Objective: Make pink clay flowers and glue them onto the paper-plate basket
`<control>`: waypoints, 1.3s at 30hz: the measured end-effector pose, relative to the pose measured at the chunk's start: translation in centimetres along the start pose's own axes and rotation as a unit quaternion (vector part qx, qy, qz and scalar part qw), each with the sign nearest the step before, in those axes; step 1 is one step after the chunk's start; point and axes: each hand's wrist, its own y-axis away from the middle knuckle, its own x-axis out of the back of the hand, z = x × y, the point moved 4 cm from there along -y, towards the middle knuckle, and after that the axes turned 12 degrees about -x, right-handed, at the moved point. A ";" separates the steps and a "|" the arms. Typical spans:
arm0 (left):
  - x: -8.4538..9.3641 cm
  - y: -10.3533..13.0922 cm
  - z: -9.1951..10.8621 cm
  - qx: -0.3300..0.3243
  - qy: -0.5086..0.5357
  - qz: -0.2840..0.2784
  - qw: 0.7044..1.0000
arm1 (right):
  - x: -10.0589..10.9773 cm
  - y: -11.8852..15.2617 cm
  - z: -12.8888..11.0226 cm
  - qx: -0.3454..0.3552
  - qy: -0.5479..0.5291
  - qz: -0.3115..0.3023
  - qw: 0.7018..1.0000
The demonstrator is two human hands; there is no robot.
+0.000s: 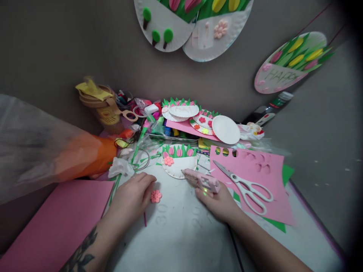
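My right hand (pixel 218 200) is wrapped round a pink glue gun (pixel 202 180) with a small light glowing on it. The gun's nozzle is at the lower right rim of a small white paper plate craft (pixel 181 166). That plate has green paper grass, pink tulips and one coral flower along its top and left. My left hand (pixel 138 190) rests on the table with its fingers curled in; whether they hold anything is hidden. Right beside its fingertips lies a loose coral flower (pixel 155 196). A thin magenta stick (pixel 145 219) pokes out below that hand.
White-handled scissors (pixel 246 185) lie on pink paper (pixel 272 170) at right. Behind are decorated plates (pixel 202 122), a plain plate (pixel 226 129) and craft supplies. At left stand a lidded cup (pixel 106 113) and an orange item in clear plastic (pixel 87 156). A dark cord (pixel 235 245) crosses the front.
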 end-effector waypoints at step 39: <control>0.1 0.0 0.7 -0.021 0.005 -0.027 0.999 | -1.0 -0.3 -0.4 0.023 -0.024 -0.025 0.999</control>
